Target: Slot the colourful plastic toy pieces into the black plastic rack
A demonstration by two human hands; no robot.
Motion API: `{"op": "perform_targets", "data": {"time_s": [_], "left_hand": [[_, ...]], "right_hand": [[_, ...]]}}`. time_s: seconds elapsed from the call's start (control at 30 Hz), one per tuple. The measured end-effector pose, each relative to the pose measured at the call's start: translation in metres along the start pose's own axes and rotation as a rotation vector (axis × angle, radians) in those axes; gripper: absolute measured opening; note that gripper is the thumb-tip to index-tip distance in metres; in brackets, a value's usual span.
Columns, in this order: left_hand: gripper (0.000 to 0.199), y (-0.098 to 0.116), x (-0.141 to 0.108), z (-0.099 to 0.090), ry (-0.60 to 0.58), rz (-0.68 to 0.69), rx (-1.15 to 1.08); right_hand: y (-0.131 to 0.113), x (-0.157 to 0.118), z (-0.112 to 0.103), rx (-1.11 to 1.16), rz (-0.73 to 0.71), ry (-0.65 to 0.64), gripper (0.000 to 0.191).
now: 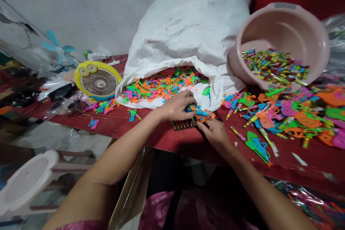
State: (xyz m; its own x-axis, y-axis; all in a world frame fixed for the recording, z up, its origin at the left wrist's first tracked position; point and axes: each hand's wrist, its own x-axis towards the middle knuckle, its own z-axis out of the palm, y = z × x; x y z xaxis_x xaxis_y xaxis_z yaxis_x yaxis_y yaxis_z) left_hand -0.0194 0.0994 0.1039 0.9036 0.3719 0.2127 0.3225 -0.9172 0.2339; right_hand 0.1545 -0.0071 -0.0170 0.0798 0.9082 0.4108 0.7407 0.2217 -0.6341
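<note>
My left hand (179,106) reaches in from the left, fingers bent and closed over small blue plastic pieces (198,110). Opposite it, my right hand (215,131) pinches the edge of the orange plastic pieces (202,116) beside the blue ones. Both hands are above a black slotted rack (178,126), whose row of small yellowish tubes shows below my left fingers. Part of the rack is hidden by the hands. Just behind lies the open mouth of a big white sack (188,18), from which a heap of colourful plastic pieces (151,88) spills.
At right, a pink basin (280,25) tilts toward me with many small coloured tubes (277,68). Joined plastic pieces and tubes (285,115) pile up on the red table (167,143). A yellow fan (98,81) stands at left, and a pale stool (32,179) below.
</note>
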Motion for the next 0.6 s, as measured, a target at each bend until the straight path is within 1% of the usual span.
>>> {"op": "perform_targets", "data": {"time_s": [0.07,0.13,0.2,0.27,0.37,0.47,0.6], "left_hand": [[0.032,0.0,0.0,0.0,-0.005,-0.001,0.003],[0.033,0.0,0.0,0.001,-0.011,-0.007,0.007],[0.035,0.0,-0.001,0.002,-0.012,-0.014,0.01],[0.04,-0.002,-0.001,0.003,-0.017,-0.014,0.013],[0.051,-0.004,-0.003,0.005,-0.023,-0.007,0.025],[0.061,-0.006,-0.003,0.007,-0.027,0.001,0.042],[0.064,-0.005,-0.003,0.008,-0.022,0.003,0.059]], "right_hand": [[-0.005,0.001,-0.001,-0.11,-0.038,-0.039,0.037],[-0.014,0.002,-0.001,-0.25,-0.027,-0.102,0.032],[-0.025,0.004,-0.002,-0.379,0.044,-0.169,0.03],[-0.034,0.006,-0.002,-0.448,0.126,-0.217,0.031],[-0.042,0.007,0.0,-0.415,0.19,-0.242,0.031],[-0.039,0.008,0.003,-0.296,0.162,-0.263,0.027],[-0.032,0.01,0.006,-0.239,0.169,-0.313,0.025]]}}
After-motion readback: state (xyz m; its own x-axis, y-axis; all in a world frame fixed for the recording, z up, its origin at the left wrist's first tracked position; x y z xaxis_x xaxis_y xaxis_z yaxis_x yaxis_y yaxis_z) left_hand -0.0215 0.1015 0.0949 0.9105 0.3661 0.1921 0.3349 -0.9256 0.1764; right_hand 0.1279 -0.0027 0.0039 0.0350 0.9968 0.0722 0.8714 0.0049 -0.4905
